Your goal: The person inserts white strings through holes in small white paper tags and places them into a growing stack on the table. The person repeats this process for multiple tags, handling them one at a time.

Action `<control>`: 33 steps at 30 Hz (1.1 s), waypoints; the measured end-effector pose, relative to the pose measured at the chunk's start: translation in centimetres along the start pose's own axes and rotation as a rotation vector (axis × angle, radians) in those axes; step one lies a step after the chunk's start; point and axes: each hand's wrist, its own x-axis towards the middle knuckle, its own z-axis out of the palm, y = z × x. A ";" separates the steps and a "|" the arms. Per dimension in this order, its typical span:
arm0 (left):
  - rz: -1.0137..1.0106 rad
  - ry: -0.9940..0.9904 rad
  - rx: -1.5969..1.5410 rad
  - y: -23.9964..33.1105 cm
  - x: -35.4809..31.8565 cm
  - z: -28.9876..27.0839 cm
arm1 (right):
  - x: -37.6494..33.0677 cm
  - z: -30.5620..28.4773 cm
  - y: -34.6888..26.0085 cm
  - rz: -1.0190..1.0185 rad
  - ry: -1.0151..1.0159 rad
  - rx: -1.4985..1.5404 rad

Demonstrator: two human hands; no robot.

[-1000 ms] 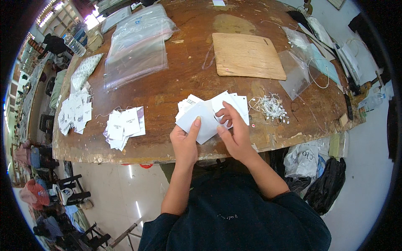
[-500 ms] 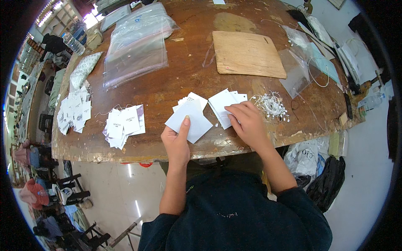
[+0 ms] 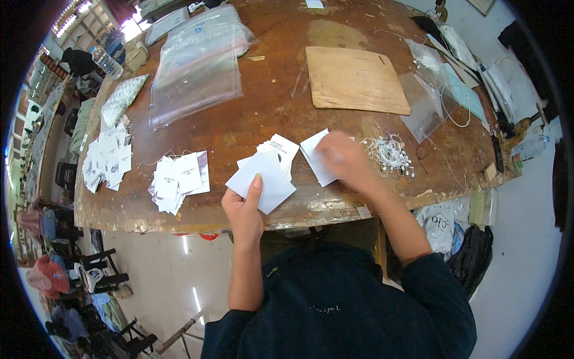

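Observation:
My left hand (image 3: pixel 244 216) pinches a blank white square card (image 3: pixel 266 185), thumb on top, near the table's front edge; whether more cards lie beneath it is unclear. Just behind that card is a fanned pile of printed white tags (image 3: pixel 286 149). My right hand (image 3: pixel 347 160), smeared by motion, is over a second stack of white cards (image 3: pixel 318 170) and covers part of it. A tangle of white tag strings (image 3: pixel 388 154) lies to its right. To the left are a bunch of strung tags (image 3: pixel 179 179) and another strung-tag heap (image 3: pixel 107 157).
Clear plastic bags (image 3: pixel 197 84) lie at the back left, near a filled bag (image 3: pixel 122 99) and a water bottle (image 3: pixel 106 63). A thin wooden board (image 3: pixel 359 81) rests at the back centre. Plastic sleeves (image 3: pixel 418 102) and a cutter-like black tool (image 3: pixel 497 152) are on the right.
My left hand has drawn the white card slightly left and nearer me, uncovering more of the printed tags. My right hand has lifted or shifted over the second stack and is now blurred.

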 end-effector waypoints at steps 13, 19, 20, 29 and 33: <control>-0.319 -0.133 -0.382 -2.7 -1.3 3.9 | -3.0 -0.5 -1.5 0.159 -0.055 0.285; -0.266 -0.111 -0.135 -2.3 -0.8 3.3 | -5.0 -2.4 1.6 0.260 0.182 0.828; -0.267 -0.126 -0.139 -2.5 -1.1 3.8 | -4.9 -2.2 1.4 0.194 0.258 0.899; -0.066 -0.164 0.101 -1.9 -1.4 4.1 | -2.6 -2.4 -3.9 0.250 0.237 1.434; -0.015 -0.160 0.140 -2.1 -1.3 3.7 | -2.6 1.2 -6.4 0.317 0.211 0.564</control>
